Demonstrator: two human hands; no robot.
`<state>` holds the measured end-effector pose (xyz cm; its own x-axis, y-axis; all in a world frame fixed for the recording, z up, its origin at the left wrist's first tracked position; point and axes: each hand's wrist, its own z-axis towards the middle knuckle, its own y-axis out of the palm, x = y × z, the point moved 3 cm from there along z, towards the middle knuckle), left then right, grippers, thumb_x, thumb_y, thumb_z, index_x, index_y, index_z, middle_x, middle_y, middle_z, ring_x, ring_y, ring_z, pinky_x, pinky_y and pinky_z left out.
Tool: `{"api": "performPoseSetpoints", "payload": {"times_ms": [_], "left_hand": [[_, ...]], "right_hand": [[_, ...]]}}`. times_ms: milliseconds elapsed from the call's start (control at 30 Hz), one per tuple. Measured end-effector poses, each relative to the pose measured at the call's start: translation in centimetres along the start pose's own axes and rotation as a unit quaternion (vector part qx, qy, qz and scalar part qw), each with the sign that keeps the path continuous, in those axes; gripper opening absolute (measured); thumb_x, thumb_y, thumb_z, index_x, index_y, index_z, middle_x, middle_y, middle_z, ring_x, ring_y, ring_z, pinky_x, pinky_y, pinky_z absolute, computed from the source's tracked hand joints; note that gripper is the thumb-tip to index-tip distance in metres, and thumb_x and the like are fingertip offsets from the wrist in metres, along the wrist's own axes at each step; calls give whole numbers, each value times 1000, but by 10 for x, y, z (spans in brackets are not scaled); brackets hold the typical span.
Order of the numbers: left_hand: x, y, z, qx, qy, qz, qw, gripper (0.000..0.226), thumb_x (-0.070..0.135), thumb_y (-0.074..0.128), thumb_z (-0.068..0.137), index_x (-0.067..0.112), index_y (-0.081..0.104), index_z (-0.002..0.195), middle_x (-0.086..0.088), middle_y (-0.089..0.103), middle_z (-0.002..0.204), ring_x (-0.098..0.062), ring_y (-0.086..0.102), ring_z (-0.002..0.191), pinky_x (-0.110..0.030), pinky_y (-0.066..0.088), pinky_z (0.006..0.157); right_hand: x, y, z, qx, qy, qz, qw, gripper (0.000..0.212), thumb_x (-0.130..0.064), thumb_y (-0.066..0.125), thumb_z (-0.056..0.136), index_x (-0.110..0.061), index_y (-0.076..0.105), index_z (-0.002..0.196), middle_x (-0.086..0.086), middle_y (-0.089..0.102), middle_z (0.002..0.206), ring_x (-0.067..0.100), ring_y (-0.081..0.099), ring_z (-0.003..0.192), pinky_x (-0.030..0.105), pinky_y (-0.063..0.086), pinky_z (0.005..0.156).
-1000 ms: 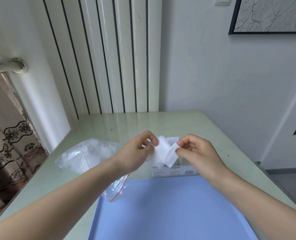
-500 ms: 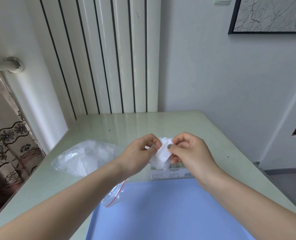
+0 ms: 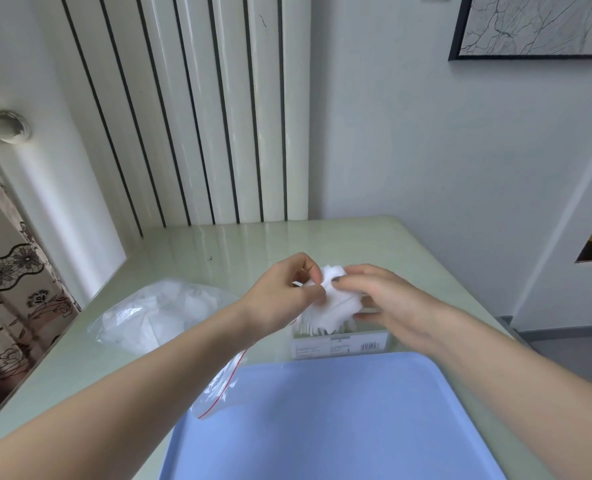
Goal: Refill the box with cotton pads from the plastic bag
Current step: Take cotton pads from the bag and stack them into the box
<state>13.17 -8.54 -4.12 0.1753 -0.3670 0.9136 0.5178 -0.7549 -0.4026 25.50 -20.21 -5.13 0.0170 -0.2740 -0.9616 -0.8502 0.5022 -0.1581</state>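
White cotton pads (image 3: 336,306), a fanned bunch, soft and square-edged, held in the air just above the box (image 3: 339,344), lower edges reaching down to its open top. Clear plastic box, upright on the table, white label with barcode on the near wall, touching the far edge of the blue tray. Transparent plastic bag (image 3: 159,313) lying crumpled to the left of the box, more white pads inside, red zip strip at its near end, open mouth partly over the tray corner.
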Motion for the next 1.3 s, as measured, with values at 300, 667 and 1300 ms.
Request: {"api": "performPoseSetpoints", "payload": {"times_ms": [300,667,1300], "left_hand": [[0,22,46,-15,-12,70,997,46,32,65,89,27,45,129,5,58,121,-15,61,107,-30,50,89],[-45,68,86,-91,44,505,857,74,59,68,75,21,41,132,1,51,124,-23,50,117,-35,43,87],[-52,69,93,-40,45,488,871,44,48,61,85,16,52,114,1,58,110,-19,58,106,-30,36,68]], "right_hand": [[-6,-46,29,63,5,12,998,14,-12,63,89,1,65,94,22,68,96,29,71,89,43,61,83],[0,-44,55,156,-22,-437,886,24,-26,65,79,-10,52,92,5,60,93,30,61,84,33,46,62],[29,1,80,123,6,-534,836,32,-10,53,91,-6,44,123,14,60,117,33,62,105,31,39,68]]}}
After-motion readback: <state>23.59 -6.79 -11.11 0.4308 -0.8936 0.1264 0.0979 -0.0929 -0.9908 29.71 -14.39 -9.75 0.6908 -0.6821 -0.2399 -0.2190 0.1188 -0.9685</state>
